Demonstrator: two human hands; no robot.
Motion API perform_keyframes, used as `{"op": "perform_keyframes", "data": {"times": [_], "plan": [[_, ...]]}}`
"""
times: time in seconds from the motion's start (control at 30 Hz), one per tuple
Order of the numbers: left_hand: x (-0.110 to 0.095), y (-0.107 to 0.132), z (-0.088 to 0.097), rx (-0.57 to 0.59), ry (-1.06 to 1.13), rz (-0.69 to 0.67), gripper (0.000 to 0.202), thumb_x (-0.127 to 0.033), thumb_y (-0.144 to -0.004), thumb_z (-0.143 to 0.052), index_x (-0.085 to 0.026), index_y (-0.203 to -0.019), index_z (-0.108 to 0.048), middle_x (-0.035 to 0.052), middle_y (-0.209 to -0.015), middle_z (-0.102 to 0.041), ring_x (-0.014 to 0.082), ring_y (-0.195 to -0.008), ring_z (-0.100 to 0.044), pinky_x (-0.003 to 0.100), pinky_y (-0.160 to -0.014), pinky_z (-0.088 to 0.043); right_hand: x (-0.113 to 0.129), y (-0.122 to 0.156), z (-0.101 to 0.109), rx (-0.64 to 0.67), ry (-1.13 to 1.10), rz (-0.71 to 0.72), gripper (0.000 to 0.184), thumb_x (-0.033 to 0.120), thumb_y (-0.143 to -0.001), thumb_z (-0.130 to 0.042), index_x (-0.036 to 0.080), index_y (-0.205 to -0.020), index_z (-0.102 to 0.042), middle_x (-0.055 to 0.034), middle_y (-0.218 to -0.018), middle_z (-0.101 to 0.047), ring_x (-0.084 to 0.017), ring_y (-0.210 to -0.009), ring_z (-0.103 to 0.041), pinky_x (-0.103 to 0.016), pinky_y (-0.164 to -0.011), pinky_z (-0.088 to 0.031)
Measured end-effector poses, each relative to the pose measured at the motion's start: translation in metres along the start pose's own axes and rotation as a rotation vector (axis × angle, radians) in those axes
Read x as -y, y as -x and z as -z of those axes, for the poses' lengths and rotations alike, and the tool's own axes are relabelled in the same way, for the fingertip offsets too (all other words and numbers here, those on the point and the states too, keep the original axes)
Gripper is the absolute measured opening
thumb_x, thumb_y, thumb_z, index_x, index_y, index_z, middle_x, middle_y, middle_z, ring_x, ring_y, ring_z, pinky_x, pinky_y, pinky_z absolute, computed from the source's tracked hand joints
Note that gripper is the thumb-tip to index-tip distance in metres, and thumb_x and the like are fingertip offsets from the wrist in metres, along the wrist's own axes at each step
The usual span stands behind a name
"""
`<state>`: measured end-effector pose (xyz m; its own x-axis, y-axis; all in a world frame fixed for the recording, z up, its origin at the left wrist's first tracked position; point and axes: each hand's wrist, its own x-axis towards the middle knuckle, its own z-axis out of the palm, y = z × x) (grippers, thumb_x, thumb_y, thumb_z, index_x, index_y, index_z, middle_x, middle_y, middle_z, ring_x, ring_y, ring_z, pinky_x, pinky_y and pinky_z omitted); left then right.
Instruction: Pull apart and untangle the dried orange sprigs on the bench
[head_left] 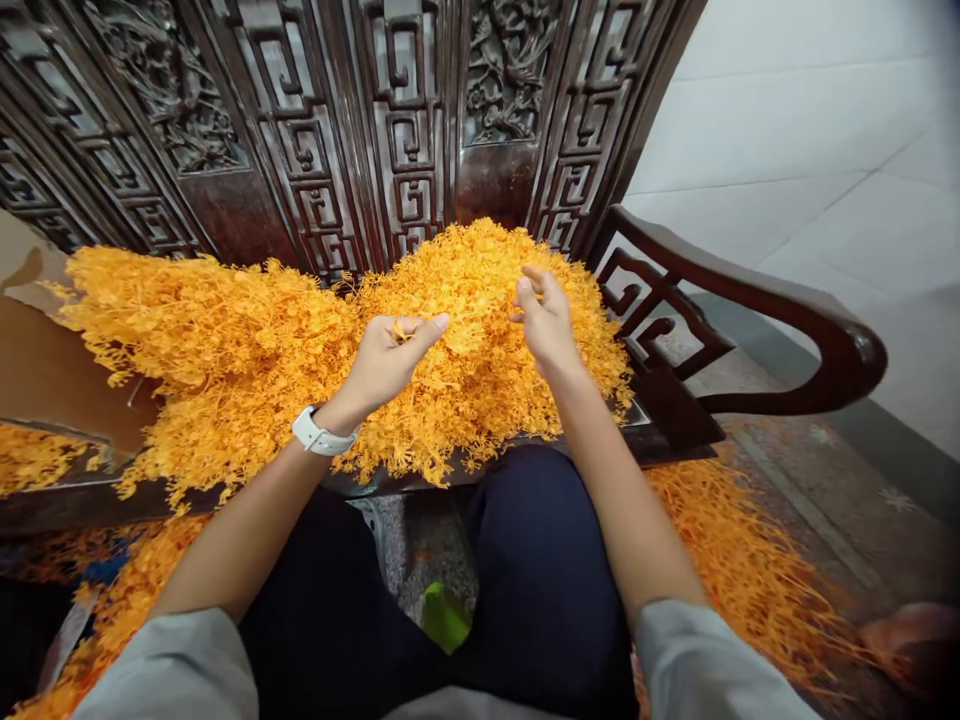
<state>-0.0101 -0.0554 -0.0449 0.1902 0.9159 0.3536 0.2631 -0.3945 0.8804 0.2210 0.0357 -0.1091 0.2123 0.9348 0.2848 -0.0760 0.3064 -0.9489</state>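
Grey sleeves [184, 660] and dark trousers [551, 550], nearest. Left hand [397, 355], with white watch [322, 434]: thumb and forefinger nearly together, orange showing between; hold, cannot tell. Right hand [547, 325]: fingers loosely curled, part-spread; hold, cannot tell. Orange sprigs [457, 415]: heaped below both hands on carved bench [679, 410].

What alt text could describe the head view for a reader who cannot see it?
A bare left hand and right hand are held over a large heap of feathery orange sprigs on a dark carved wooden bench. A white band circles the left wrist; more orange strands show below the bench's right end.
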Motion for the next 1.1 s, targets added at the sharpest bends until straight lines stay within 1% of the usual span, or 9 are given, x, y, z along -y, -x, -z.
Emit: {"op": "perform_keyframes", "data": {"times": [0.1,0.2,0.33,0.43,0.5,0.6,0.73,0.87,1.1], "plan": [[0.003,-0.004,-0.004,0.013,-0.025,-0.026,0.069,-0.054,-0.102,-0.066,-0.02,-0.055,-0.028,-0.0052,-0.053,-0.024,0.0087,-0.053,-0.02,0.033,-0.054,-0.017,0.023,0.019,-0.013,0.329,-0.045,-0.022,0.057,0.079,-0.093,-0.064,0.023,-0.094,-0.071,-0.006,-0.09,-0.068,-0.014,-0.072,-0.063,-0.027,-0.057,-0.051],[0.003,-0.004,-0.007,0.053,-0.025,-0.04,0.069,-0.053,-0.101,-0.068,-0.02,-0.057,-0.025,-0.0056,-0.055,-0.02,0.0085,-0.053,-0.017,0.031,-0.052,-0.015,0.041,0.031,-0.021,0.499,-0.048,0.078,0.056,0.076,-0.093,-0.068,0.022,-0.077,-0.067,0.0,-0.063,-0.059,-0.01,-0.053,-0.052,-0.026,-0.049,-0.042],[-0.003,0.0,-0.003,0.103,-0.004,-0.03,0.069,-0.044,-0.098,-0.071,-0.021,-0.057,-0.022,-0.0062,-0.055,-0.018,0.0077,-0.052,-0.014,0.03,-0.05,-0.014,0.026,0.004,-0.004,0.088,-0.15,0.193,0.049,0.073,-0.094,-0.068,0.025,-0.083,-0.066,0.0045,-0.059,-0.046,-0.009,-0.047,-0.037,-0.025,-0.046,-0.033],[-0.007,0.002,0.006,-0.033,0.061,-0.043,0.066,-0.04,-0.099,-0.071,-0.02,-0.054,-0.027,-0.006,-0.053,-0.022,0.0074,-0.048,-0.02,0.029,-0.05,-0.02,-0.007,-0.023,0.018,-0.222,-0.114,0.176,0.056,0.079,-0.097,-0.051,0.028,-0.112,-0.065,-0.0004,-0.078,-0.055,-0.012,-0.057,-0.048,-0.028,-0.054,-0.045],[-0.006,-0.001,0.012,-0.12,0.092,-0.07,0.065,-0.045,-0.102,-0.068,-0.02,-0.052,-0.035,-0.0048,-0.05,-0.031,0.008,-0.046,-0.029,0.029,-0.05,-0.026,-0.025,-0.025,0.023,-0.171,0.081,0.09,0.074,0.078,-0.09,-0.063,0.029,-0.145,-0.054,-0.0126,-0.115,-0.065,-0.021,-0.086,-0.066,-0.037,-0.068,-0.058],[0.003,-0.009,0.014,-0.147,0.115,-0.078,0.062,-0.058,-0.103,-0.064,-0.02,-0.055,-0.052,-0.0035,-0.048,-0.038,0.009,-0.045,-0.036,0.029,-0.048,-0.026,-0.027,-0.008,0.012,-0.01,0.319,0.008,0.1,0.08,-0.081,-0.072,0.029,-0.161,-0.041,-0.023,-0.157,-0.049,-0.033,-0.125,-0.064,-0.047,-0.088,-0.062],[0.014,-0.014,0.0,-0.114,0.151,-0.045,0.055,-0.065,-0.102,-0.063,-0.021,-0.068,-0.063,-0.0058,-0.047,-0.036,0.0098,-0.043,-0.034,0.03,-0.047,-0.024,0.015,0.022,-0.018,0.213,0.1,0.033,0.075,0.088,-0.094,-0.047,0.026,-0.131,-0.065,-0.0121,-0.118,-0.072,-0.022,-0.098,-0.072,-0.035,-0.073,-0.061],[0.016,-0.01,-0.016,-0.047,0.164,-0.08,0.046,-0.064,-0.101,-0.065,-0.022,-0.084,-0.069,-0.0058,-0.054,-0.041,0.0112,-0.049,-0.038,0.029,-0.052,-0.032,0.049,0.041,-0.04,0.444,-0.08,0.011,0.06,0.084,-0.092,-0.062,0.024,-0.097,-0.064,0.0006,-0.072,-0.063,-0.014,-0.062,-0.063,-0.027,-0.053,-0.05],[0.002,-0.003,-0.025,-0.052,0.169,-0.065,0.048,-0.066,-0.097,-0.071,-0.02,-0.081,-0.074,-0.0059,-0.055,-0.038,0.0107,-0.051,-0.032,0.03,-0.053,-0.028,0.052,0.048,-0.06,0.147,-0.242,0.199,0.05,0.068,-0.093,-0.074,0.024,-0.081,-0.055,0.0052,-0.072,-0.047,-0.005,-0.05,-0.033,-0.024,-0.047,-0.028]]}}
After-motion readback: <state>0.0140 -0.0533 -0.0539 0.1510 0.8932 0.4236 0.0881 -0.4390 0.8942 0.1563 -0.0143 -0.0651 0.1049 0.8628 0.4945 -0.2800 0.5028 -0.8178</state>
